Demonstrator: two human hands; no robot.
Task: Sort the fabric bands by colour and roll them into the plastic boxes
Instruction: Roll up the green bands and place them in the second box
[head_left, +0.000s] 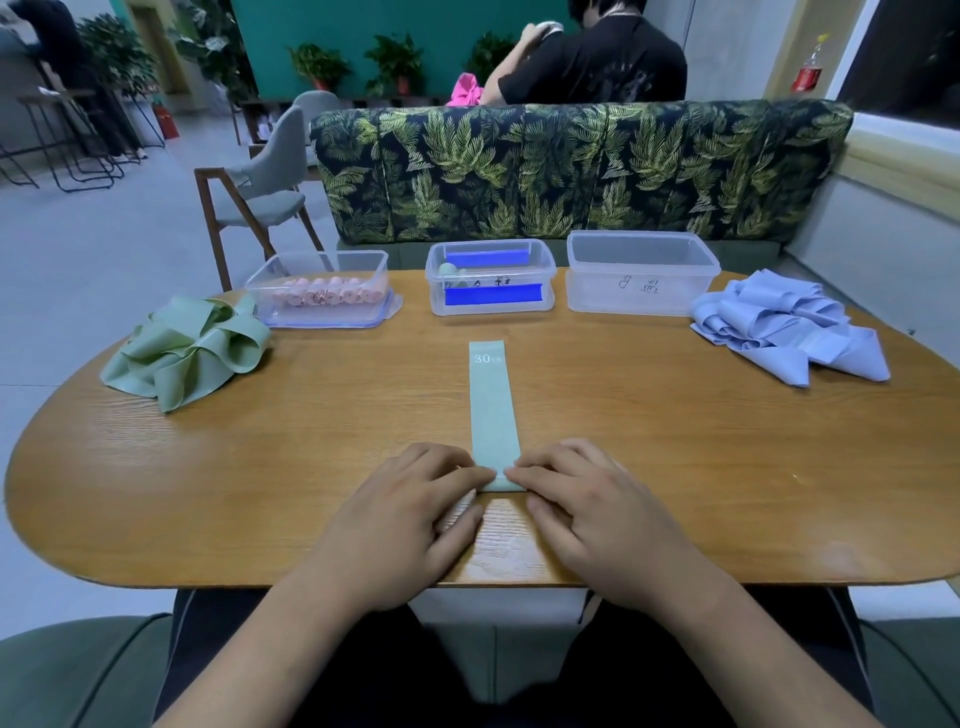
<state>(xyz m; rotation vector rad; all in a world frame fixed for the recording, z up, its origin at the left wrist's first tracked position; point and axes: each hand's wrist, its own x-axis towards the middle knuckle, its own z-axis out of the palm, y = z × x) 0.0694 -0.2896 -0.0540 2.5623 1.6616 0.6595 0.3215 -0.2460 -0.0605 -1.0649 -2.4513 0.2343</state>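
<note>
Now left hand (400, 525), right hand (597, 519): fingers pinch green band (492, 410) near end, close to table (701, 467) front edge.

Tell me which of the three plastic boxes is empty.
The rightmost box, beside the blue bands; the left box holds pink rolls, the middle box green ones.

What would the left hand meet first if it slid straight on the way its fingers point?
Probably the fingers of the right hand: the left hand angles inward across the near end of the green band, where both hands' fingertips nearly meet.
</note>
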